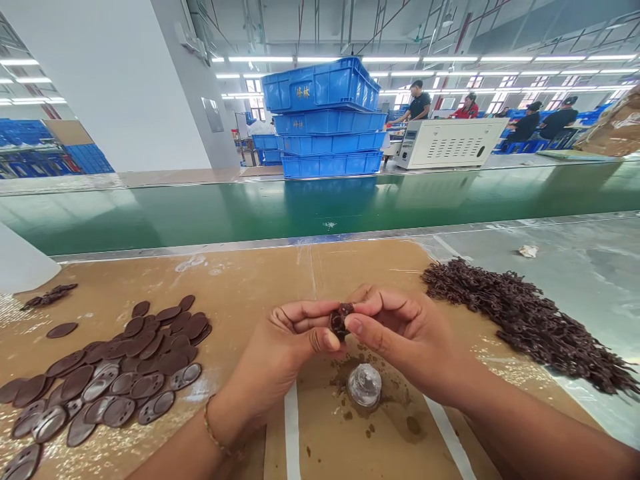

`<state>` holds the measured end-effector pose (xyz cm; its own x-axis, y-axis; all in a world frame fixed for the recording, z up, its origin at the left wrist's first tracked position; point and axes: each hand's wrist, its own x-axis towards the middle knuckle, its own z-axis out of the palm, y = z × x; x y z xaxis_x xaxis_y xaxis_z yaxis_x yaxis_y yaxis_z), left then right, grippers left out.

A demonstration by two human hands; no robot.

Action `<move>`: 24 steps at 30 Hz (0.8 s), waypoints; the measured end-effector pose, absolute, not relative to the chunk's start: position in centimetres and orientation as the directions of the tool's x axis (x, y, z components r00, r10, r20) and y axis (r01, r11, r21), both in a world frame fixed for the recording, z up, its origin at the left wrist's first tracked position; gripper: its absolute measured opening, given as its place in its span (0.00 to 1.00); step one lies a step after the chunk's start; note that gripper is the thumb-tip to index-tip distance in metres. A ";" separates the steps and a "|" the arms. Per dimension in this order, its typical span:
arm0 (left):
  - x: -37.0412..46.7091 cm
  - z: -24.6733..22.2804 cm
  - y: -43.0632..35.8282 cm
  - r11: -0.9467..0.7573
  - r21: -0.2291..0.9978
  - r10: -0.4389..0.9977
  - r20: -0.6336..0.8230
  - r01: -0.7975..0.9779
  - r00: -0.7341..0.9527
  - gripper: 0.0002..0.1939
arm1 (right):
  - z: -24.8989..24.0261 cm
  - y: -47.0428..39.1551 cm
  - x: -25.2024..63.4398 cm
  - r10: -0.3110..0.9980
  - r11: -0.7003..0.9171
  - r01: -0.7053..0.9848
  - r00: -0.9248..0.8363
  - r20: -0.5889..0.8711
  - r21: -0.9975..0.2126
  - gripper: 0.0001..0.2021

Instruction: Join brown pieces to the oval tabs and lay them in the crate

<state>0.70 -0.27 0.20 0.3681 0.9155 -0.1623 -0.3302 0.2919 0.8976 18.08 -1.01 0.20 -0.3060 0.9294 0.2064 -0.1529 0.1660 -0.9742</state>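
Note:
Between my two hands, above the middle of the brown work surface, is a small dark brown piece. My left hand pinches it from the left with thumb and fingers. From the right, my right hand grips its upper edge between thumb and forefinger. Just below the hands stands a small clear jar with whitish contents, ringed by dark wet spots. Flat dark brown oval pieces lie heaped at the left. A long pile of dark brown stringy pieces lies at the right.
A green conveyor belt crosses behind the work surface. Beyond it stand stacked blue crates and a beige machine. Several people are at work in the background. A white curved object stands at the left edge.

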 end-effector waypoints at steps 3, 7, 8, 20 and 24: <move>0.7 0.2 -0.2 0.284 0.905 0.921 -0.165 -0.317 0.354 0.17 | 0.2 -1.0 18.1 0.931 0.175 -0.142 -0.297 0.210 -0.974 0.09; 0.6 0.0 -0.2 0.275 0.911 0.922 -0.159 -0.307 0.354 0.15 | 0.5 -1.0 17.9 0.946 0.153 -0.134 -0.266 0.185 -0.979 0.11; 0.6 0.0 -0.2 0.275 0.911 0.922 -0.160 -0.306 0.354 0.15 | 0.5 -1.0 17.8 0.947 0.147 -0.139 -0.268 0.180 -0.979 0.12; 0.5 -0.1 -0.1 0.273 0.914 0.918 -0.154 -0.301 0.365 0.16 | 0.2 -0.9 17.8 0.938 0.155 -0.153 -0.288 0.194 -0.976 0.10; 0.5 0.0 -0.1 0.275 0.915 0.915 -0.155 -0.296 0.372 0.17 | 0.4 -0.9 17.7 0.934 0.142 -0.192 -0.299 0.196 -0.971 0.10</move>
<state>0.53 -0.13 -0.02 0.3722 0.9152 -0.1546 -0.2960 0.2749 0.9148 17.75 -0.92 0.41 -0.2995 0.9338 0.1960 -0.1919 0.1423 -0.9711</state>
